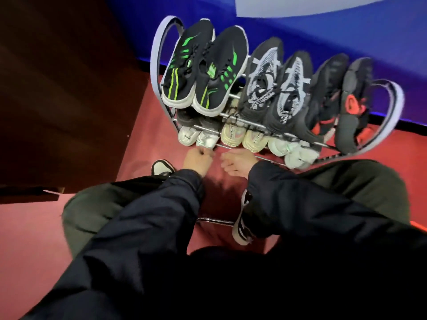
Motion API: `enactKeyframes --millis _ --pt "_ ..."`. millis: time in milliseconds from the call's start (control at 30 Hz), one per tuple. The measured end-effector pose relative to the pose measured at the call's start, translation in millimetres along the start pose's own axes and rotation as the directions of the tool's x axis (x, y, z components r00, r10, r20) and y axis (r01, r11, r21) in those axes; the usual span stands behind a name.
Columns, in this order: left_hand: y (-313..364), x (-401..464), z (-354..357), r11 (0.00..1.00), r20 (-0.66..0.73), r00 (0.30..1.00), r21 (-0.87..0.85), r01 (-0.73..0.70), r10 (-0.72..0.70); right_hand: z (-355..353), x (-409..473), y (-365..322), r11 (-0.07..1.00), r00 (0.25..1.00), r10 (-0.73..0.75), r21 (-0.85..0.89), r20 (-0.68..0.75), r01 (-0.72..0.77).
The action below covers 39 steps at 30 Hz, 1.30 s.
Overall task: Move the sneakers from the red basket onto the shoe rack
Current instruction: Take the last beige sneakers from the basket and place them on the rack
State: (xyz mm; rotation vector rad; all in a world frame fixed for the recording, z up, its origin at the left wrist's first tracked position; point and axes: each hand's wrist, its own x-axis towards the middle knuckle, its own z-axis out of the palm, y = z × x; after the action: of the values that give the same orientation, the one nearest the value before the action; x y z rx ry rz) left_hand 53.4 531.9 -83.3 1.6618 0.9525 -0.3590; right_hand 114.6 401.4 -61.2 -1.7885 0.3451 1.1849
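Observation:
The metal shoe rack stands against a blue wall. Its top tier holds a black-and-green pair, a black-and-grey knit pair and a black-and-red pair. Several pale sneakers line the lower tier, heels toward me. My left hand is pinched at the heel of the white sneaker, second from the left on that tier. My right hand hovers just below the lower rail with loose fingers and nothing in it. The red basket sits between my knees, mostly hidden by my sleeves.
A chrome bar crosses the basket's near side. A black-and-white shoe shows by my right sleeve and another by my left wrist. Dark wooden furniture fills the left. The floor is red carpet.

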Motion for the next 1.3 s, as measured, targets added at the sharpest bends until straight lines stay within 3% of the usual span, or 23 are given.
enactKeyframes --millis 267,467,633,733,900,1100,1200,1300 --pt "103 -82 50 0.961 0.178 0.945 -0.002 -0.278 0.274 -98 -118 -10 0.97 0.962 -0.228 0.052 -0.149 0.237" --pt "181 -146 163 0.858 0.366 0.792 -0.036 -0.513 0.489 -225 -196 41 0.9 0.873 -0.342 0.147 -0.348 0.411" --pt "191 -203 277 0.795 0.545 0.68 0.04 -0.606 0.491 -301 -231 107 0.887 0.843 -0.292 0.203 -0.452 0.416" --pt "175 -232 332 0.757 0.617 0.634 0.091 -0.647 0.467 -339 -246 164 0.843 0.807 -0.215 0.313 -0.55 0.438" --pt "110 -251 390 0.635 0.746 0.554 0.233 -0.737 0.369 -370 -258 301 0.719 0.722 0.113 0.557 -0.683 0.415" --pt "69 -254 427 0.572 0.834 0.482 0.265 -0.776 0.267 -357 -230 430 0.622 0.731 0.395 0.747 -0.557 0.234" --pt "62 -259 431 0.59 0.83 0.51 0.301 -0.749 0.225 -340 -193 466 0.588 0.708 0.519 0.801 -0.478 0.109" --pt "59 -262 431 0.591 0.829 0.512 0.302 -0.748 0.224 -332 -153 493 0.632 0.667 0.561 0.774 -0.491 0.039"
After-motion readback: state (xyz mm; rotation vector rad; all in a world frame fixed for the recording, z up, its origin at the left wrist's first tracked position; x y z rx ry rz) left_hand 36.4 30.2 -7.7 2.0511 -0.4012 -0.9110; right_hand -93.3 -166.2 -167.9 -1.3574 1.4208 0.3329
